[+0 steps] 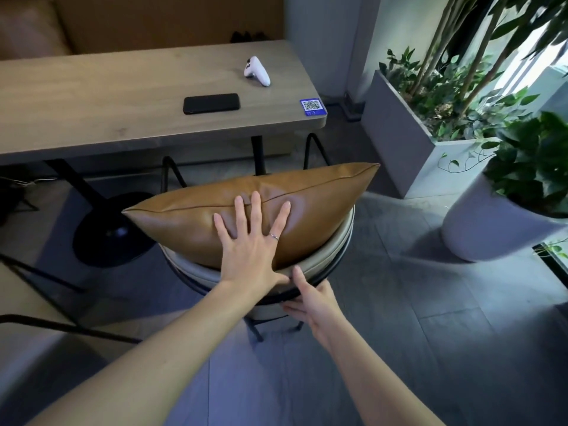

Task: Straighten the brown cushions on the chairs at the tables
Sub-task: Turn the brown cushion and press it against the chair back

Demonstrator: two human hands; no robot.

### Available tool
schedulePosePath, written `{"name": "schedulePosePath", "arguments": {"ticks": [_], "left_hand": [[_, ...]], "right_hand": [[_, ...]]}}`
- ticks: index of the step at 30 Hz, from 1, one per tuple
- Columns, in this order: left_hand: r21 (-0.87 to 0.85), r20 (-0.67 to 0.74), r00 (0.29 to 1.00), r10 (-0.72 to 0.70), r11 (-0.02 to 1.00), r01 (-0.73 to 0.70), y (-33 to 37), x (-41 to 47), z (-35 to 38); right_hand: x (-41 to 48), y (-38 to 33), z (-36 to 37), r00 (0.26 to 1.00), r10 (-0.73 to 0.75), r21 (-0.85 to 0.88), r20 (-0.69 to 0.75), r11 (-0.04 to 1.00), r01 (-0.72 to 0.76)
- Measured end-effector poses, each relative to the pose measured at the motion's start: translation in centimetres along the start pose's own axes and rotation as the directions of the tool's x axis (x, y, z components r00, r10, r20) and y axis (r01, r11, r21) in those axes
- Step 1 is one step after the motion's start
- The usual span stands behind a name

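A brown leather cushion (319,204) stands on its long edge against the curved backrest of a grey chair (335,256), leaning slightly, its right corner higher than its left. My left hand (249,241) lies flat on the cushion's near face, fingers spread, a ring on one finger. My right hand (313,299) grips the rear of the chair's backrest just below the cushion, thumb on the top rim and fingers behind the padded back.
A wooden table (92,96) stands beyond the chair with a black phone (211,103), a white controller (257,71) and a blue QR sign (313,107). Planters (408,139) and a round pot (488,229) stand at right. Another chair's frame (46,324) is at left.
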State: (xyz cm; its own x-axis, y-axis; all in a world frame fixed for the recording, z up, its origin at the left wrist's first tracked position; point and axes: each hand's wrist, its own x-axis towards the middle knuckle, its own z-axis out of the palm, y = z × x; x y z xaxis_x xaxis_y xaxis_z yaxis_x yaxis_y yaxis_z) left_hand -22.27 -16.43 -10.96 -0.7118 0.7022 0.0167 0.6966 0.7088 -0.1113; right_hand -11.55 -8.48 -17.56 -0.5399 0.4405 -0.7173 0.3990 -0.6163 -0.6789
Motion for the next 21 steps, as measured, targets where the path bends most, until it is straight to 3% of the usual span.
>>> {"name": "schedulePosePath", "arguments": {"ticks": [9, 14, 18, 21], "left_hand": [[0.101, -0.001, 1.0, -0.013, 0.995, 0.013, -3.0, 1.4, -0.1], [0.121, 0.014, 1.0, -0.017, 0.992, 0.015, -3.7, 2.0, -0.3], [0.107, 0.006, 1.0, -0.022, 0.994, 0.022, -3.6, 2.0, -0.2], [0.117, 0.0, 1.0, -0.024, 0.993, 0.023, -3.6, 2.1, -0.2]], "right_hand": [[1.0, -0.8, 2.9, 0.997, 0.011, -0.025, 0.081, 1.0, -0.009], [1.8, -2.9, 1.4, 0.995, 0.082, -0.217, 0.053, 0.974, -0.069], [3.8, -5.7, -0.9, 0.99, -0.087, -0.214, -0.112, 0.975, 0.062], [5.0, -7.7, -1.0, 0.984, -0.149, -0.307, -0.099, 0.945, 0.112]]}}
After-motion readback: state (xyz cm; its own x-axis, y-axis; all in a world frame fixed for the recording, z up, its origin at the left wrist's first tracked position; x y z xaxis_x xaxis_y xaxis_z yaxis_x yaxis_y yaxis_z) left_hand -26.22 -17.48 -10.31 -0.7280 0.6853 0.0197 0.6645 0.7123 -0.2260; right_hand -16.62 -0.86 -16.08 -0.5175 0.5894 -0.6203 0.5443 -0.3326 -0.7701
